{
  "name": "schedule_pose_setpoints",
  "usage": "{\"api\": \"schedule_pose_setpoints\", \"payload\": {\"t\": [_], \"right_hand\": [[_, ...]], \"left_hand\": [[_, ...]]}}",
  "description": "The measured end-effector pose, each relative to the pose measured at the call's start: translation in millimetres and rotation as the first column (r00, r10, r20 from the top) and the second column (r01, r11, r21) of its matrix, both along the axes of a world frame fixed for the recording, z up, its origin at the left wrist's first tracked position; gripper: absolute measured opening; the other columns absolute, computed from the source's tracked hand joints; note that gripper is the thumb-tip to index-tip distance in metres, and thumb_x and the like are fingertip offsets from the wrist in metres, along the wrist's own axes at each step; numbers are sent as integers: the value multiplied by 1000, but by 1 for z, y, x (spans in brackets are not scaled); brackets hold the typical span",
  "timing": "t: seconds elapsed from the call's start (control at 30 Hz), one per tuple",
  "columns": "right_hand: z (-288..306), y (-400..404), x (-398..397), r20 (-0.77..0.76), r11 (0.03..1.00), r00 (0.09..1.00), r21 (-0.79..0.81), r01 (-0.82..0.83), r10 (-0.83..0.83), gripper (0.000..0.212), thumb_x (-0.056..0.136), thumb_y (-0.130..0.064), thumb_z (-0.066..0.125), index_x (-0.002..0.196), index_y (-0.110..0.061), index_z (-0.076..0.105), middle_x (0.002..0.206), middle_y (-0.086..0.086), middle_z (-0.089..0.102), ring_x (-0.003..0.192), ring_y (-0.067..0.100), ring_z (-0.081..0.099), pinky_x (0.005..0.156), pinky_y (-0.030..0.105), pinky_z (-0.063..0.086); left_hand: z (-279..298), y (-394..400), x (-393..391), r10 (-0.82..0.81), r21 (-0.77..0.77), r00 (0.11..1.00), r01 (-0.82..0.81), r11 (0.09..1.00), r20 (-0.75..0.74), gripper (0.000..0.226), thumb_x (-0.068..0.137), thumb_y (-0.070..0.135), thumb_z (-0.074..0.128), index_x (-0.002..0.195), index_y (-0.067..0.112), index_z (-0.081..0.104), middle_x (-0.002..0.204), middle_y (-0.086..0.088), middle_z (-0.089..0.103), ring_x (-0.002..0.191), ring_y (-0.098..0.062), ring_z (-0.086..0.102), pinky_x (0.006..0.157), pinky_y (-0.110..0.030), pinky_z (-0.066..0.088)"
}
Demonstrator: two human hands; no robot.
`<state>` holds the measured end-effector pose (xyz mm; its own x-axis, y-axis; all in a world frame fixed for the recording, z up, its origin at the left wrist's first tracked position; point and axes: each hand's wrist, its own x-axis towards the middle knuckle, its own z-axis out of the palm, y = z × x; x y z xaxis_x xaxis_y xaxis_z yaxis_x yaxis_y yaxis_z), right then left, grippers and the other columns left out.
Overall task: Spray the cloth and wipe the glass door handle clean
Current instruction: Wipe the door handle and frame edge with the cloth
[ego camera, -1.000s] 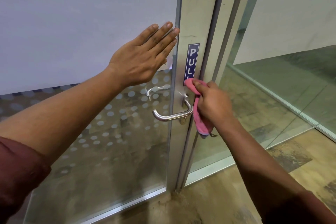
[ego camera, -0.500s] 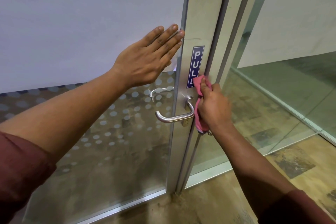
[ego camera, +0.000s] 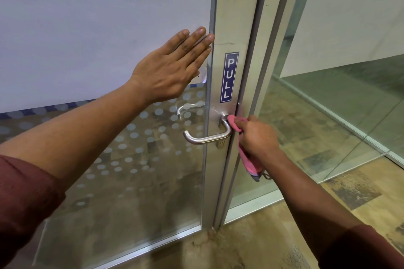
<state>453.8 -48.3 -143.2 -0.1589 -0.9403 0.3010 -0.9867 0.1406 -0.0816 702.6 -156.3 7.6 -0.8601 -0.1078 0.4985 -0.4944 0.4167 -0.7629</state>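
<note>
Left hand: I am seeing my left hand [ego camera: 169, 72] lying flat on the glass door [ego camera: 98, 28], fingers straight and together, their tips reaching the edge of the metal door frame [ego camera: 238, 17]; it is holding nothing.
Right hand: my right hand [ego camera: 256, 137] is curling round the pink cloth [ego camera: 235, 124], fingers clamped on it, just right of the handle.
Cloth: the bunched upper end is pressing against the neck of the door handle [ego camera: 207, 138], where the lever is meeting its plate; the rest is hanging down below my fist, ending in a darker tip.
Handle: the steel lever is sitting level, pointing left across the frame, with a small keyhole [ego camera: 221, 144] just under it.
Sign: a blue PULL label [ego camera: 229, 77] is standing upright on the frame, directly above the handle.
Glass: frosted film is covering the upper door, with a dotted band below it; a second handle [ego camera: 189, 108] is showing through the pane on the far side.
Surroundings: a mottled brown floor [ego camera: 251, 247] is running under the door, and a fixed glass panel [ego camera: 328, 116] is standing to the right.
Sleeves: dark red cuffs are showing on both my forearms.
</note>
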Motion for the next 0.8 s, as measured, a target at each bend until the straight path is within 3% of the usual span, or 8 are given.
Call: {"api": "schedule_pose_setpoints", "payload": {"t": [0.17,0.4,0.63,0.8], "right_hand": [[7,-7,-2,71,946,980,-281,-160,187,47,89,-20,53,134,-32,60,106,12,64,75,36,64,61,34,50],[-24,-12,-1,166,922,947,-325,-210,274,49,86,-23,48,133,-27,62,110,9,66,81,35,65,58,38,55],[-26,-9,-9,59,909,946,-301,-289,320,68,72,-9,75,136,-28,60,111,9,66,77,34,66,52,35,55],[-21,-6,-10,-30,903,950,-302,-305,311,47,80,-23,62,127,-26,64,110,7,67,76,34,67,52,32,49]], "left_hand": [[0,0,-1,-4,1,1000,4,1000,-2,58,115,29,14,163,-2,7,171,-22,8,158,-36,9,129,-47,7],[-2,-5,-2,-21,-38,1000,20,999,-14,58,115,29,17,163,-2,10,171,-21,11,158,-36,12,129,-47,9],[-2,-4,0,-6,-27,1000,6,1000,2,59,115,30,17,163,-2,9,171,-21,9,158,-36,9,130,-47,9],[-1,-4,-1,3,-37,1000,-2,999,6,59,115,30,17,163,-2,9,171,-21,9,158,-36,10,130,-47,10]]}}
